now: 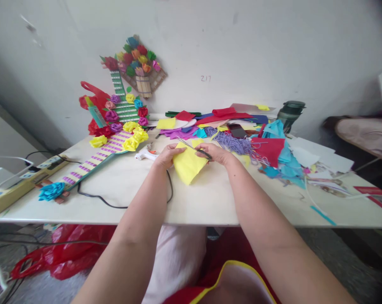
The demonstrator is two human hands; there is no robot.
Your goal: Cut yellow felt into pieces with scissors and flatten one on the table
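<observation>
My left hand (166,156) pinches the left edge of a yellow sheet of felt or paper (188,164) held just above the white table (210,198). My right hand (214,153) is closed on a pair of scissors (194,147), whose blades reach across the top of the yellow sheet toward the left hand. Both forearms stretch out from the bottom of the view.
A white glue gun (145,154) with a black cord (115,202) lies left of my hands. Paper-flower craft pieces (115,122) lean at the back left. Coloured scraps (273,152), purple strands (235,144), a phone (237,131) and a dark bottle (290,113) crowd the right. A power strip (26,179) sits at far left.
</observation>
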